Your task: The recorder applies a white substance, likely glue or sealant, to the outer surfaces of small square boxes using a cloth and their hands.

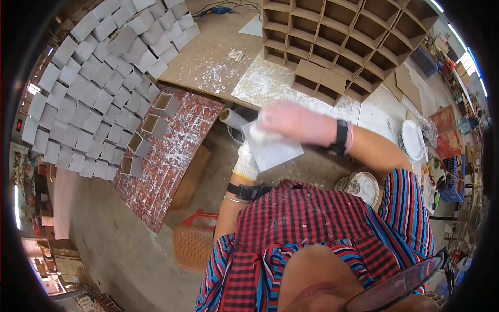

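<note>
Matt grey board panel (273, 151) — smooth; knitted white cloth glove (245, 164) (left hand); paint-spattered rough red surface (176, 151); raw wooden cubbies (343, 41).

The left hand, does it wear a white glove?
Yes, the left hand wears a white glove and holds the grey square panel from below.

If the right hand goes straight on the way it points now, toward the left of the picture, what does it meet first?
Probably the grey cardboard roll just beyond the fingers of the right hand, then the red paint-spattered board; depth is unclear, so it may pass above.
</note>
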A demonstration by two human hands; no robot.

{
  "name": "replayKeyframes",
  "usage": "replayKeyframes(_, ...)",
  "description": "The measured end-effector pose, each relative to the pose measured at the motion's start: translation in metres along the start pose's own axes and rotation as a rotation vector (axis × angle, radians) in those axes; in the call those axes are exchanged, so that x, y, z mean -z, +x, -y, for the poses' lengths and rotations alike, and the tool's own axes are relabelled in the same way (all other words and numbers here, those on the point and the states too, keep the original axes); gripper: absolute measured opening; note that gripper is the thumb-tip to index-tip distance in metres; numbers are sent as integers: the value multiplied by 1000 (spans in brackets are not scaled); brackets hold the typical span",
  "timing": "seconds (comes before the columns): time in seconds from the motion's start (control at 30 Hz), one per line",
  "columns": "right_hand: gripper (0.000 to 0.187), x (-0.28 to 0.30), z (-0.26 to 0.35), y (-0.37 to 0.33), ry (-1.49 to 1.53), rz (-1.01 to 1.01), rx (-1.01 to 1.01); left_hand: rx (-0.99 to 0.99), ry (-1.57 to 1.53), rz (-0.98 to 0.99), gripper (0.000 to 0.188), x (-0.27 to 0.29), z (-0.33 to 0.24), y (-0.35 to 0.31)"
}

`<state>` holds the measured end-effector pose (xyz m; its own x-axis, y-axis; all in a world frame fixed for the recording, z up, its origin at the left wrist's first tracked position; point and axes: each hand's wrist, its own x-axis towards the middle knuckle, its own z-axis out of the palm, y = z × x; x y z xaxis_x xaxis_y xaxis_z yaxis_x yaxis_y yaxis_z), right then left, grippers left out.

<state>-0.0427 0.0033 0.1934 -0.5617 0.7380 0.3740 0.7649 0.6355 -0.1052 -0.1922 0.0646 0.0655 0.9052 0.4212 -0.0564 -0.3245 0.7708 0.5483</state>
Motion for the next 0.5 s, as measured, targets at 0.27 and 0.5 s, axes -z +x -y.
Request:
replayKeyframes(0.27, 24, -8, 37, 18, 92, -2, 187, -188, 623, 13, 37, 101, 52, 8)
replayKeyframes(0.5, 33, 6, -21, 24, 122, -32, -232, -254, 641, 16, 47, 43, 14, -10)
